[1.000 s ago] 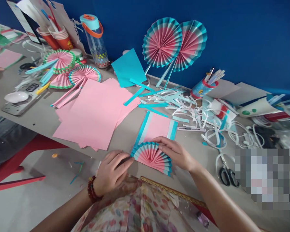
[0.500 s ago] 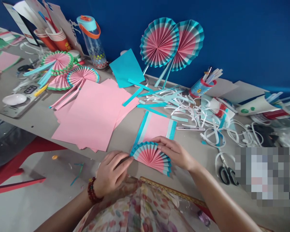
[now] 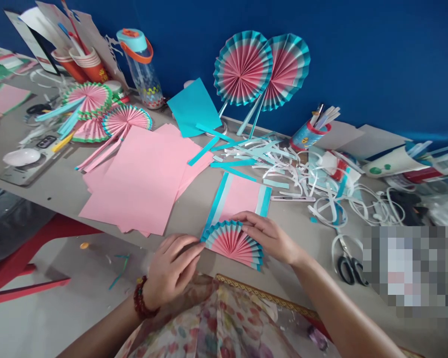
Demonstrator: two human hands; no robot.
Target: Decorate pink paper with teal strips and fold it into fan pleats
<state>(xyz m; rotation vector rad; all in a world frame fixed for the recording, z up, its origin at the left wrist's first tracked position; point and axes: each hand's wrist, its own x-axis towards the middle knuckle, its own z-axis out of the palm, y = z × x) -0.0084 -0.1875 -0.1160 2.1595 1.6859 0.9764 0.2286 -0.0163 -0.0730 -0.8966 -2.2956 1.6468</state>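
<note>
A pleated pink paper fan with blue and white edges (image 3: 233,243) lies half spread at the table's near edge. My left hand (image 3: 171,268) pinches its left end, fingers closed on the folds. My right hand (image 3: 271,236) presses on its upper right side with the fingers curled over the pleats. Just beyond the fan lies a flat pink sheet with blue and white borders (image 3: 239,196).
A stack of pink sheets (image 3: 142,176) lies to the left, paper strips (image 3: 280,159) and scissors (image 3: 345,258) to the right. Two finished round fans (image 3: 261,69) lean on the blue wall, more fans (image 3: 93,109), a water bottle (image 3: 142,67) and cups (image 3: 80,62) far left.
Both hands stay on the fan with hardly any movement. The view has drifted slightly, so everything sits a little lower and left.
</note>
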